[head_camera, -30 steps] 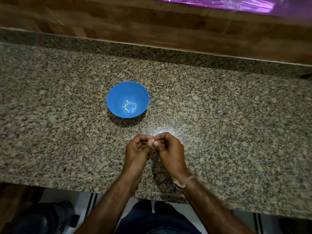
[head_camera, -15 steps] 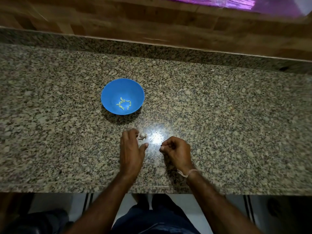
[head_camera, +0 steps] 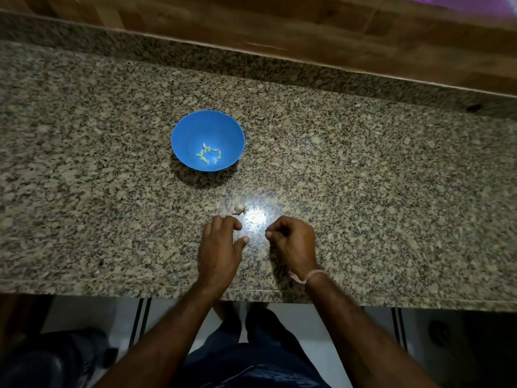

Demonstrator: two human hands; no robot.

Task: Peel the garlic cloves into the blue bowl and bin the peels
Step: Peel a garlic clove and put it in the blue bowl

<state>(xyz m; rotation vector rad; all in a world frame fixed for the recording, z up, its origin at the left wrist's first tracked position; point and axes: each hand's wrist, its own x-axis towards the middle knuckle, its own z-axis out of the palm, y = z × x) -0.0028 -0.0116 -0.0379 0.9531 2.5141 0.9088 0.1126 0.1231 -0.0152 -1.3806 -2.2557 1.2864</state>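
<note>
The blue bowl (head_camera: 181, 135) stands on the granite counter and holds several small peeled garlic cloves (head_camera: 208, 156). A small whitish garlic piece (head_camera: 239, 209) lies on the counter between the bowl and my hands. My left hand (head_camera: 221, 247) rests palm down just short of it, fingers relaxed, holding nothing. To its right, my right hand (head_camera: 291, 239) rests on the counter with its fingers curled in toward the thumb; nothing shows between them.
The counter (head_camera: 391, 205) runs wide to both sides, with a raised granite strip and a wooden wall (head_camera: 279, 23) behind it. Its front edge is just below my wrists. A dark object (head_camera: 42, 365) sits on the floor at lower left.
My hands were together pinching the garlic piece; they have parted. The piece now lies on the counter, and my left hand has drawn back slightly from it.
</note>
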